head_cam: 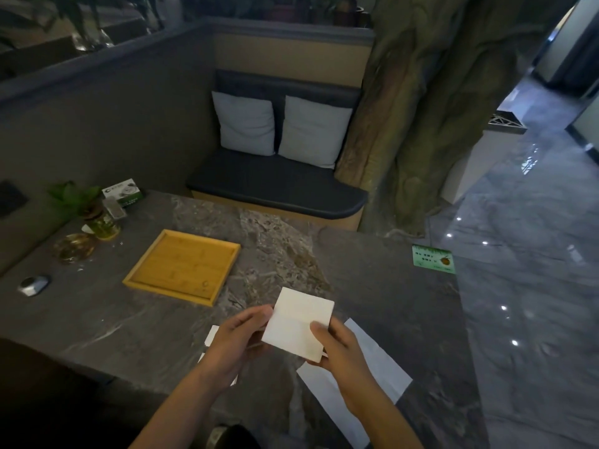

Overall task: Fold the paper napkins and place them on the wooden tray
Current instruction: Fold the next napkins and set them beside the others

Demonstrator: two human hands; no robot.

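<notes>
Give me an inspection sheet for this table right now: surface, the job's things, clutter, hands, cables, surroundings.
Surface: dark marbled stone table.
Job's things: folded napkin held above the table by both hands; wooden tray holds no napkins; unfolded napkin lies flat under the right forearm; more white paper shows partly behind the left hand.
Clutter: potted plant, glass ashtray, green-and-white box, small metallic object, green card.
Hands: left hand and right hand each grip the folded napkin.
Cables: nothing seen.
Surroundings: booth bench with two cushions, tree-trunk pillar, glossy floor.
</notes>
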